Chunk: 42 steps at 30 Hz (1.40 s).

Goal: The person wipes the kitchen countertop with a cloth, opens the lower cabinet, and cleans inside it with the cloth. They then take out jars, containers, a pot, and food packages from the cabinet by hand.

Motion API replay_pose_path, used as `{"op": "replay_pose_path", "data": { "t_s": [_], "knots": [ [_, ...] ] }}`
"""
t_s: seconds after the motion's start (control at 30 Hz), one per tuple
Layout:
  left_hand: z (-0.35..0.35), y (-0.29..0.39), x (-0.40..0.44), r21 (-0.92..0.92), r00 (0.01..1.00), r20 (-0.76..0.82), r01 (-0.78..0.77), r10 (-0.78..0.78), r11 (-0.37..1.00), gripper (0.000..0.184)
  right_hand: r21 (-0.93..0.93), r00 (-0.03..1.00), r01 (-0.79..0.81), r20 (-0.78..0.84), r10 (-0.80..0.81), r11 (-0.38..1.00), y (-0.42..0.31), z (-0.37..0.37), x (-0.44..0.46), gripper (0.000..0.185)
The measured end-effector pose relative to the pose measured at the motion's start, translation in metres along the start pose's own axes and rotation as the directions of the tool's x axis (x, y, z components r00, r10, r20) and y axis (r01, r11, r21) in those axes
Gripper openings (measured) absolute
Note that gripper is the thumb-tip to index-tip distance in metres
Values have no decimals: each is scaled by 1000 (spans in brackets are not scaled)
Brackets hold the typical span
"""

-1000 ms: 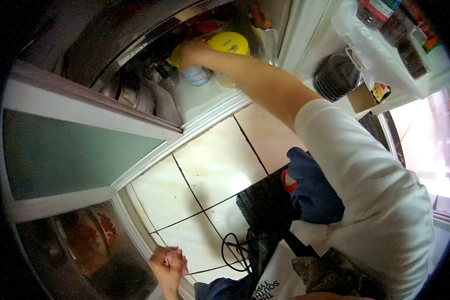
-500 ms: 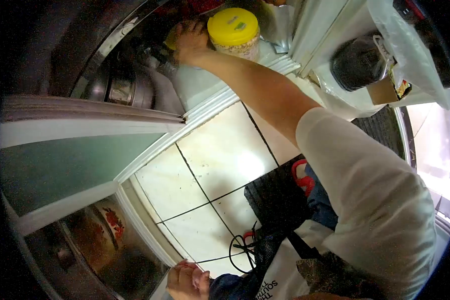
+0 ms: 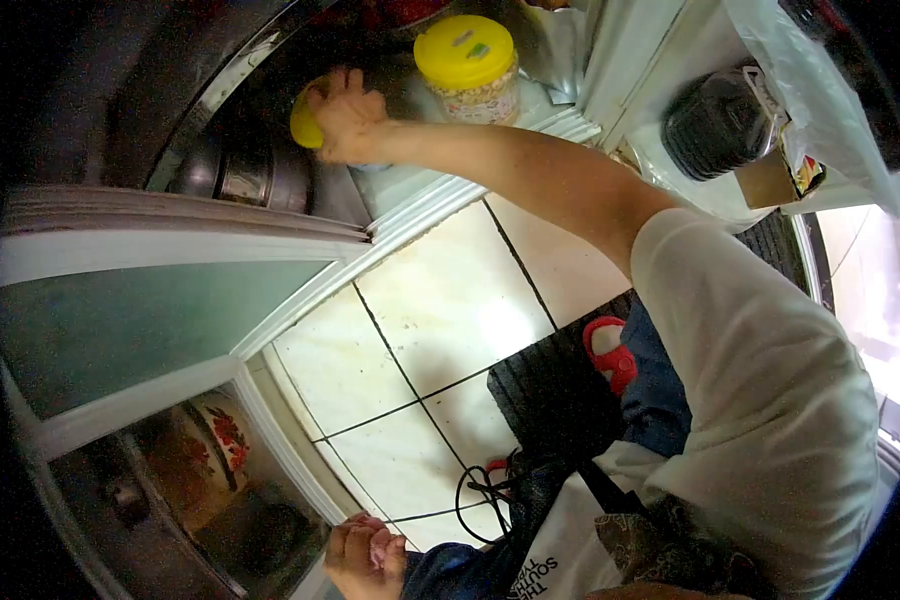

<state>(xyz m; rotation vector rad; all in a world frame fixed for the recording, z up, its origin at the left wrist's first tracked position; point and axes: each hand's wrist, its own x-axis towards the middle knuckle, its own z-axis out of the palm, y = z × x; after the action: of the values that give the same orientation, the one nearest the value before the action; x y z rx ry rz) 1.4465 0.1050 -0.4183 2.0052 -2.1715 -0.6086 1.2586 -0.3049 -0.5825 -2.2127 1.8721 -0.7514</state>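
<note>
My right hand [image 3: 355, 115] reaches into the low cabinet and grips a yellow-lidded container [image 3: 307, 118]. The fingers lie over its lid, and most of its body is hidden behind the hand. Just right of that hand stands a clear jar with a yellow lid [image 3: 465, 60], filled with small pale pieces. Down at the bottom edge, my left hand [image 3: 360, 565] is closed round a crumpled pink cloth [image 3: 381, 546], beside the door frame.
A cabinet door with a green panel [image 3: 160, 325] hangs open at left. Metal pots [image 3: 245, 180] sit inside the cabinet. A dark bottle [image 3: 715, 125] and a cardboard box [image 3: 765, 180] are at right. White tiles [image 3: 420, 310] and a black mat [image 3: 555, 390] cover the floor.
My right hand has moved left, away from the clear jar, and more of the yellow lid under it shows. My left hand has shifted slightly left and down.
</note>
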Motion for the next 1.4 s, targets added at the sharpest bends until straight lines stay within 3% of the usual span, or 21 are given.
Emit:
{"op": "replay_pose_path", "data": {
  "t_s": [0.17,0.23,0.3,0.33,0.37,0.43,0.53,0.57,0.6,0.67,0.77,0.87,1.03,1.13,1.23,1.3,1.37,1.4],
  "knots": [
    [-2,4,-1,4,1000,0,12,-12,1000,25,61,994,61,89,-67,996,-18,2,-10,68],
    [-1,2,-4,-5,1000,-7,24,-24,1000,26,81,996,84,20,-86,993,-18,29,-9,69],
    [-2,0,-4,-27,997,0,75,-75,997,28,125,999,17,45,-23,992,-21,48,-3,70],
    [-3,1,-2,-40,995,11,99,-99,994,30,125,988,-77,145,58,989,-25,60,3,70],
    [-3,-1,-2,-34,996,6,91,-91,995,30,127,989,-78,134,61,989,-24,53,1,70],
    [2,-8,-1,-49,999,-44,13,-15,999,30,82,990,93,96,-101,992,-32,33,-13,69],
    [-1,1,4,-137,998,-24,61,-65,989,31,122,987,102,-133,-86,987,-36,80,-6,69],
    [1,-2,1,-131,997,-25,72,-76,989,31,110,994,105,-11,-105,988,-36,58,-10,68],
    [3,-7,2,-105,996,-72,-57,49,993,28,132,990,96,94,-109,987,-34,40,-12,72],
    [5,-10,0,-98,992,-103,-83,73,992,26,162,981,71,167,-99,984,-31,28,-16,81],
    [0,-9,1,-110,991,-106,-95,83,989,25,175,970,71,217,-108,982,-30,4,-16,75],
    [-3,-6,-4,-141,992,-99,-93,79,986,26,253,973,106,171,-152,962,-32,-36,-27,74],
    [-4,-4,-7,-129,985,-123,-135,119,982,31,219,961,255,48,-271,942,-27,-56,-43,75],
    [-2,-3,-13,-218,997,-68,7,-22,976,39,233,962,266,-8,-271,935,-24,-73,-61,75],
    [5,-5,-13,-269,991,7,128,-131,955,45,267,954,272,47,-295,924,-12,-77,-72,73],
    [10,-11,-6,-70,999,-39,-3,1,998,38,294,958,247,67,-278,923,-8,-74,-83,72],
    [16,-15,-11,4,999,-48,20,-20,1000,44,313,958,239,81,-276,919,-4,-70,-89,71],
    [16,-12,-11,-162,983,-23,178,-184,971,45,316,958,260,31,-284,913,-3,-69,-93,70]
  ]
}}
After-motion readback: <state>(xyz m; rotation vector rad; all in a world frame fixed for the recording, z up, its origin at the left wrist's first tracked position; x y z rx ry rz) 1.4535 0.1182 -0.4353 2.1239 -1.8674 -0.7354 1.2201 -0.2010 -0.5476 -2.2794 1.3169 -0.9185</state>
